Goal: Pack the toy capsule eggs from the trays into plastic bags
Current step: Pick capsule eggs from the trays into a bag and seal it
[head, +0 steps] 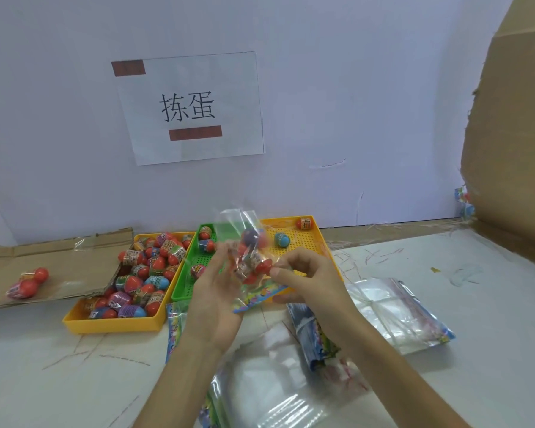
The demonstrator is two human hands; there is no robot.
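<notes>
Two hands meet in front of the trays with a clear plastic bag (240, 225) between them. The left hand (213, 291) is turned palm inward, its fingers (221, 259) stretched almost straight and pressed against the bag's left side; blur softens their tips. The right hand (309, 273) is curled, thumb and forefinger pinching the film low on the bag's right side, just beside a red egg. Several capsule eggs (261, 267) sit inside the bag, red and purple-blue ones showing through the film, and the bag's mouth stands open above both hands. A colourful printed strip (257, 299) runs along the bag's lower edge, between the two palms.

Just beyond the left hand's fingertips lies a green tray (179, 290) with a few eggs. Further out to that hand's left, a yellow tray (115, 324) is heaped with eggs. Beyond the right hand is a second yellow tray (306, 245) holding two loose eggs. Far to the left of the left hand, a filled bag (28, 284) lies on flattened cardboard (59, 261). To the right of the right wrist a stack of empty bags (399, 313) rests on the table (491, 304), and another pile (275, 381) lies beneath the forearms. A paper sign (192, 109) hangs on the wall above the hands.
</notes>
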